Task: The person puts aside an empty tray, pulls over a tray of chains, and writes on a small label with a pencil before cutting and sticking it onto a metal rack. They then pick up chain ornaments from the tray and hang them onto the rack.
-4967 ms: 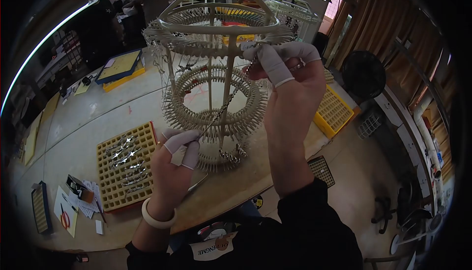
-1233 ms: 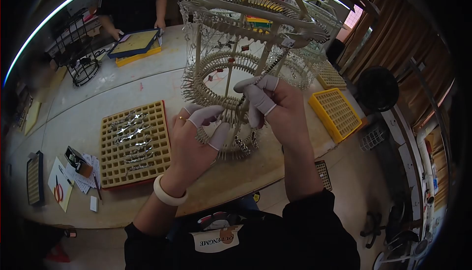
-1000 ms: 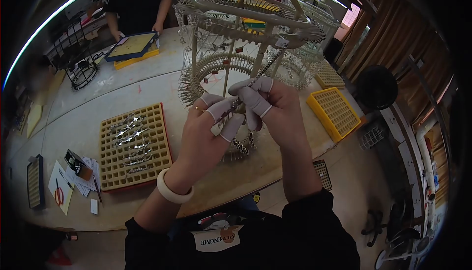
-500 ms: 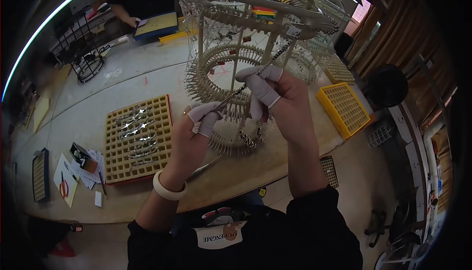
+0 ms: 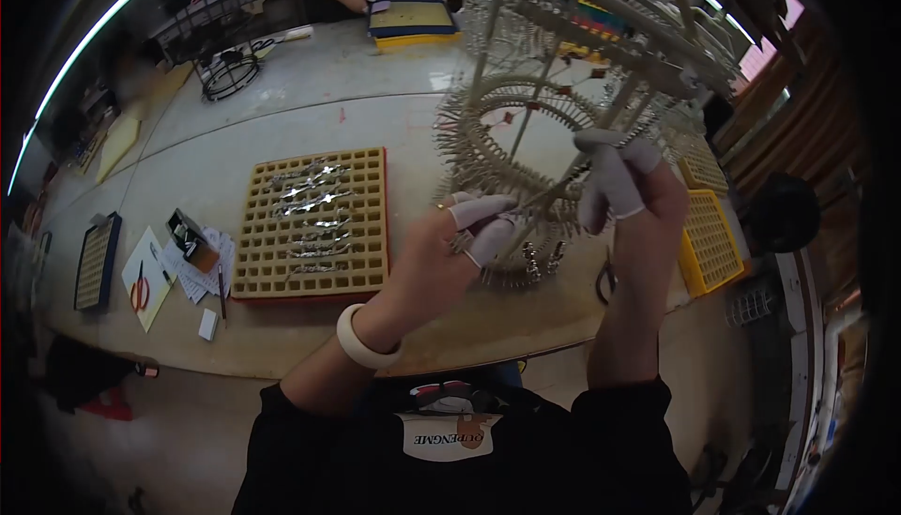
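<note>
My left hand (image 5: 474,234), wearing white finger covers, pinches the lower end of a dark metal chain (image 5: 566,180). My right hand (image 5: 615,177), its fingertips covered too, is closed around the same chain higher up. The chain runs slantwise between both hands, and its upper part passes beyond my right fingers toward the rack. Both hands are in front of a tall pale round rack (image 5: 476,130) with rings of hooks, blurred here. Below my hands, short chain pieces (image 5: 532,262) hang from its lower ring.
Left of my hands, a yellow compartment tray (image 5: 246,266) carries several silver chains (image 5: 319,198). Scissors (image 5: 140,292), papers and a small box (image 5: 192,240) lie further left. A yellow tray (image 5: 711,241) stands right. Across the table, a person's hands touch a blue-rimmed tray (image 5: 411,18).
My view has shifted, so the table things appear further right. My hands are slightly further apart, still on the chain. The other person's blue-rimmed tray is now level above a yellow one.
</note>
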`<state>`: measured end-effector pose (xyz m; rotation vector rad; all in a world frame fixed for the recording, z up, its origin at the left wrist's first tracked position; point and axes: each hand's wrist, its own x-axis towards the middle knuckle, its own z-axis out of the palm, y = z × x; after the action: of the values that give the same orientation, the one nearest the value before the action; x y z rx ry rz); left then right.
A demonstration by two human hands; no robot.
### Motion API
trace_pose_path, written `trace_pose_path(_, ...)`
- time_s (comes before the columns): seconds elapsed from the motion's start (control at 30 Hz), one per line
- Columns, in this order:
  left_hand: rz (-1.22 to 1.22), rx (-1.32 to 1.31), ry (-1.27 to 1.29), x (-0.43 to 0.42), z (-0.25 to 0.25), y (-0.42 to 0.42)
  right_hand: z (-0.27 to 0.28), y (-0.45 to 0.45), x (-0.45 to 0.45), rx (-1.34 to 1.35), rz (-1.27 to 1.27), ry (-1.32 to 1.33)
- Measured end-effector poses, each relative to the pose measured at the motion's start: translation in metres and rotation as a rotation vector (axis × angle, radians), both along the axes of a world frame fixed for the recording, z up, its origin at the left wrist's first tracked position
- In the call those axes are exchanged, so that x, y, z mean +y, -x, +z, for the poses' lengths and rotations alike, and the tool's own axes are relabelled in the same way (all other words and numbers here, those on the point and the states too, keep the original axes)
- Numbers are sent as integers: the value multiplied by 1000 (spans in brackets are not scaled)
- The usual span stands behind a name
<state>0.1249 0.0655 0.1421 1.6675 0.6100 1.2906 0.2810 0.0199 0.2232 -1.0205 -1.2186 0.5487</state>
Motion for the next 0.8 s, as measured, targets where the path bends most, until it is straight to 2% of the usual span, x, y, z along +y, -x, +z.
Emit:
trace_pose_path(0.07,48,34,-35,-8,-7,21,0,0,-5,21,-78,-36)
trace_pose_path(0.13,107,418,-275,-9,-25,51,-2,-2,-9,38,-126,-15)
trace_pose_path(0.2,285,621,-236,5,-51,87,-7,-8,-11,35,-303,-44)
trace_pose_path(0.23,377,713,-228,13,-63,107,-10,-12,-11,43,-301,-37)
trace_pose_path(0.3,618,883,-400,21,-77,139,-13,-18,-13,14,-287,-88)
trace_pose_path(0.43,551,1029,-380,19,-81,157,-16,-19,-13,27,-332,-120)
trace_pose_path(0.5,578,1131,-385,19,-82,155,-22,-27,-13,58,-273,-176)
trace_pose_path(0.63,512,1088,-342,26,-78,160,-17,-23,-18,68,-331,-178)
trace_pose_path(0.7,378,1003,-188,29,-68,160,-20,-23,-23,151,-433,-225)
trace_pose_path(0.73,375,999,-194,30,-67,159,-24,-20,-26,148,-438,-230)
trace_pose_path(0.8,225,422,267,29,-68,157,-32,-7,-35,93,-308,-242)
